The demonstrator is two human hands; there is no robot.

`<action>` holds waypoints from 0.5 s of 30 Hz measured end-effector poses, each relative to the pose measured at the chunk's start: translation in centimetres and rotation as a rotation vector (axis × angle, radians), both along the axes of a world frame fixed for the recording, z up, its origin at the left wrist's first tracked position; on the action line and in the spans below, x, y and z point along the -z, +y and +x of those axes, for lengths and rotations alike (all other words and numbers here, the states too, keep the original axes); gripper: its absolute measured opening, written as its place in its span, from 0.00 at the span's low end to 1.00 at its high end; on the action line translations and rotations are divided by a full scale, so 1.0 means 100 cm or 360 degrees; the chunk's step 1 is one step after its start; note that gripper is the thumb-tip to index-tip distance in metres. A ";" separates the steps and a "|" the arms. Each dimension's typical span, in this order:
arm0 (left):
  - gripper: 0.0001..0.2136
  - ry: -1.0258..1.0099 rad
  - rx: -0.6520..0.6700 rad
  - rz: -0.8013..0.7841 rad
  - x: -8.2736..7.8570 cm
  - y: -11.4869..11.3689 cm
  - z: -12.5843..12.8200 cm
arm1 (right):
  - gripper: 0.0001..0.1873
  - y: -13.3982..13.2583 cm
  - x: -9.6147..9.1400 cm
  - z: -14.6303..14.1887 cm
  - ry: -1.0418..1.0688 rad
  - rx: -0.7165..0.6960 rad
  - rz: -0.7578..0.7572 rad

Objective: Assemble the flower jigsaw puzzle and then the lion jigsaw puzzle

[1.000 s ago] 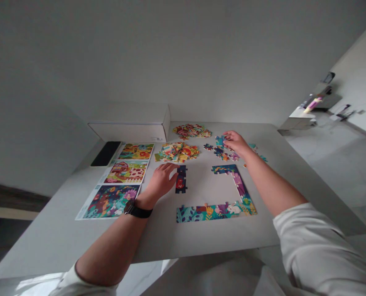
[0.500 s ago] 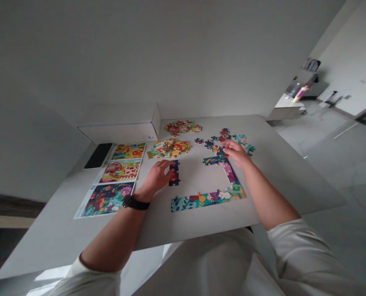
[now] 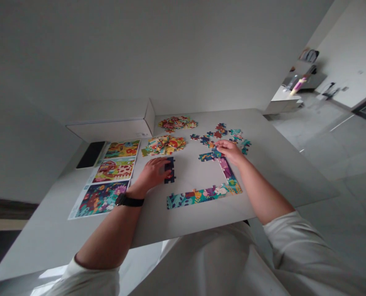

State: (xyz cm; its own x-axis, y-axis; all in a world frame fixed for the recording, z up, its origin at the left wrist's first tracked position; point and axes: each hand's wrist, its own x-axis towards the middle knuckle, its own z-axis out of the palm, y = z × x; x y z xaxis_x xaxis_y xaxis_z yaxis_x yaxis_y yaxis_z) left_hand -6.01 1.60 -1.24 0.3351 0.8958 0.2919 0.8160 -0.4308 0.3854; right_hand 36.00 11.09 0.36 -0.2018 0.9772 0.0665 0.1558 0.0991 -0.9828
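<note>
My left hand point(image 3: 153, 172) lies over the left end of the table's puzzle area, fingers spread, its fingertips and thumb touching a dark blue joined puzzle strip point(image 3: 171, 169). My right hand point(image 3: 230, 151) has its fingers pinched at a dark blue puzzle piece point(image 3: 217, 153), which sits at the top right corner of a partly joined border. A short dark strip point(image 3: 205, 157) adjoins that piece on the left. Down the right side run purple pieces point(image 3: 225, 166), and a teal flowered bottom row point(image 3: 183, 199) extends leftward from the lower corner.
Loose blue and teal pieces point(image 3: 219, 130) lie beyond my right hand. Two mixed heaps, a yellow pile point(image 3: 166, 144) and a red pile point(image 3: 178, 122), sit farther back. At left are a picture sheet point(image 3: 104, 197), a black phone point(image 3: 90, 155) and a white box point(image 3: 109, 130).
The whole view has shifted slightly. My right fingers have moved a little relative to the border's upper corner, where the dark piece now shows more plainly. My left hand stays on its strip.
</note>
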 end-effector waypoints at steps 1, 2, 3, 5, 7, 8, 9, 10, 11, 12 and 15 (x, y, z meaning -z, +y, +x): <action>0.21 0.0020 -0.0011 -0.0015 0.001 0.000 0.000 | 0.27 -0.001 0.000 -0.001 0.0012 -0.0004 0.0001; 0.21 0.0039 -0.0025 -0.0027 0.002 0.000 0.000 | 0.26 -0.001 -0.001 -0.002 0.0022 -0.0006 0.0000; 0.22 0.0055 -0.0039 -0.0036 0.002 0.001 0.000 | 0.26 -0.002 -0.001 -0.003 0.0031 -0.0010 -0.0002; 0.21 0.0076 -0.0057 -0.0039 0.001 0.001 0.000 | 0.25 -0.004 -0.003 -0.005 0.0042 -0.0020 -0.0009; 0.21 0.0086 -0.0069 -0.0032 -0.001 0.000 0.000 | 0.24 -0.006 -0.005 -0.006 0.0052 -0.0032 -0.0015; 0.21 0.0091 -0.0072 -0.0033 -0.002 0.000 0.000 | 0.24 -0.006 -0.006 -0.006 0.0061 -0.0036 -0.0022; 0.21 0.0096 -0.0074 -0.0036 -0.003 0.000 0.000 | 0.23 -0.007 -0.007 -0.007 0.0071 -0.0038 -0.0033; 0.21 0.0100 -0.0075 -0.0039 -0.004 -0.001 0.000 | 0.23 -0.008 -0.008 -0.007 0.0086 -0.0037 -0.0050; 0.21 0.0104 -0.0073 -0.0041 -0.005 -0.001 0.000 | 0.23 -0.008 -0.008 -0.007 0.0104 -0.0033 -0.0073; 0.21 0.0107 -0.0069 -0.0042 -0.005 -0.002 0.001 | 0.23 -0.009 -0.009 -0.007 0.0128 -0.0028 -0.0102; 0.20 0.0102 -0.0072 -0.0029 -0.006 -0.003 0.001 | 0.22 -0.011 -0.011 -0.009 0.0233 -0.0030 -0.0220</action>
